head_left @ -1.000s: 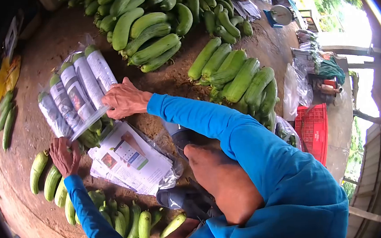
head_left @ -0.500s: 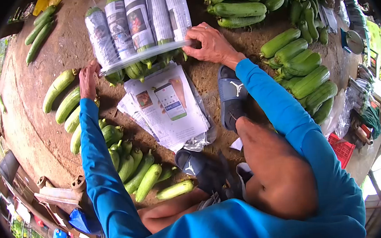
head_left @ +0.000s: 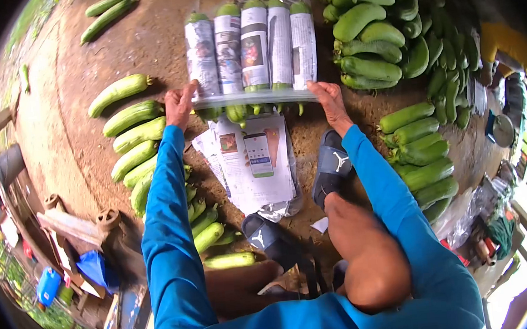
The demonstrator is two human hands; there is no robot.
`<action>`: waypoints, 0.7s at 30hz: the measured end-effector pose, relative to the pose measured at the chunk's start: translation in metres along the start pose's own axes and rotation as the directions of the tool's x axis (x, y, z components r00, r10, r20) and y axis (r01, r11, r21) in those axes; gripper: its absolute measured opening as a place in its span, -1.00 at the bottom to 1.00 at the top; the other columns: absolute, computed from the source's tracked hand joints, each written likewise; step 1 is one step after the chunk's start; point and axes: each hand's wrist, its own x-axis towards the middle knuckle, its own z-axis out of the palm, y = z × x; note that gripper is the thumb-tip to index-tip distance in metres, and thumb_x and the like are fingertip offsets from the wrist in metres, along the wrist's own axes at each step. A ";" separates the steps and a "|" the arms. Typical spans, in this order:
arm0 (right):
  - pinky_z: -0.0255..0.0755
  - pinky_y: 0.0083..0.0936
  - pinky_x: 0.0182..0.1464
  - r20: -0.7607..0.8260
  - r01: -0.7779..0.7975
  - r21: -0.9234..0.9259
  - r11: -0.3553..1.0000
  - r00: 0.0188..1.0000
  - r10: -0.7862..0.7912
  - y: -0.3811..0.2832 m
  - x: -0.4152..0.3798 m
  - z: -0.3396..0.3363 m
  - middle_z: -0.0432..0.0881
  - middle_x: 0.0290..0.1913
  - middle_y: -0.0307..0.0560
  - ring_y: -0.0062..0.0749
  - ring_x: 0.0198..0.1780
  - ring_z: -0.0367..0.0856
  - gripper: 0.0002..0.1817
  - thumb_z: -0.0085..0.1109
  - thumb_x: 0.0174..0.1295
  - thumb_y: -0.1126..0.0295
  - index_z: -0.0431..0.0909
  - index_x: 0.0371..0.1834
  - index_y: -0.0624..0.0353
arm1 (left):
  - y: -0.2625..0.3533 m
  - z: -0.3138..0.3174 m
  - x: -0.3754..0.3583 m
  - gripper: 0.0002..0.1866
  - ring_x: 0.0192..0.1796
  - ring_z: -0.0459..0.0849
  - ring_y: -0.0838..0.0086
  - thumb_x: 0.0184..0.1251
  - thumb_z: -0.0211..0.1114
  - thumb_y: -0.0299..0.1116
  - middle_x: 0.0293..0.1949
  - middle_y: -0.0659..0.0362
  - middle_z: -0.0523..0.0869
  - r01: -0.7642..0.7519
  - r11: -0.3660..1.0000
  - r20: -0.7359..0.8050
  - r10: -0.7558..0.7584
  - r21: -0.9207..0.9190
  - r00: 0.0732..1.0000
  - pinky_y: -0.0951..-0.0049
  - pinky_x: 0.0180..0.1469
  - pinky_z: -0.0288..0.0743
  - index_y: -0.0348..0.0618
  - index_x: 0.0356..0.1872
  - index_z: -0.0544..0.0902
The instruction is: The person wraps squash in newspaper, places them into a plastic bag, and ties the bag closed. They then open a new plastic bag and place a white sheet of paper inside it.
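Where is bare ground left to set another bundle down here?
Bare dirt lies left of the wrapped bundle, above the loose gourds. The gourd heap crowds the right; papers fill the ground below the hands.

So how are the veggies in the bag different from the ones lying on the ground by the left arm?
The bagged gourds are each rolled in newspaper, with only green tips showing; the loose gourds are bare. The bagged ones stand side by side in one clear plastic bag, whose open edge the left hand and right hand grip. The loose ones lie straight on the dirt, untouched. Both sets are long, green and lined up in rows.
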 end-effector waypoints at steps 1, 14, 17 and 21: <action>0.10 -0.55 -0.49 -0.010 -0.090 0.163 0.983 0.996 0.093 -0.012 0.000 -0.003 0.29 -0.69 -0.41 -0.73 -0.54 0.21 -0.50 0.24 0.13 0.04 0.39 -0.74 0.21 | 0.005 -0.008 0.005 -0.46 -0.69 0.13 0.73 0.17 0.31 -0.03 -0.79 0.42 0.27 0.043 0.999 0.133 -0.040 -0.020 0.990 0.48 -0.62 -0.09 -0.05 -0.86 0.33; -0.02 -0.64 -0.73 0.101 -0.419 0.524 0.741 0.895 0.434 -0.208 0.052 -0.103 0.15 -0.67 -0.39 -0.69 -0.72 0.10 -0.41 0.34 -0.04 -0.20 0.21 -0.42 -0.01 | 0.212 -0.043 0.019 -0.47 -0.73 0.26 0.54 0.15 0.19 0.11 -0.75 0.30 0.34 0.213 0.975 0.089 -0.219 0.065 0.972 0.41 -0.69 0.18 -0.16 -0.72 0.40; -0.08 -0.63 -0.73 0.150 -0.503 0.306 0.808 0.864 0.481 -0.270 0.024 -0.134 0.17 -0.67 -0.38 -0.69 -0.72 0.08 -0.41 0.23 0.03 -0.26 0.25 -0.56 0.01 | 0.260 -0.065 -0.017 -0.63 -0.25 0.52 0.33 0.28 0.09 -0.12 -0.19 0.03 0.56 0.155 0.987 0.244 -0.162 0.048 0.956 0.34 -0.21 0.41 -0.32 -0.24 0.50; -0.06 -0.68 -0.70 0.224 -0.571 0.366 0.735 0.820 0.526 -0.325 -0.056 -0.173 0.14 -0.67 -0.46 -0.74 -0.70 0.06 -0.51 0.19 0.11 -0.20 0.34 -0.55 -0.02 | 0.323 -0.117 -0.079 -0.31 0.27 0.33 0.05 0.03 -0.05 -0.61 0.32 -0.05 0.32 -0.770 0.446 0.682 0.381 0.456 0.624 0.24 0.30 0.16 -0.32 0.34 0.22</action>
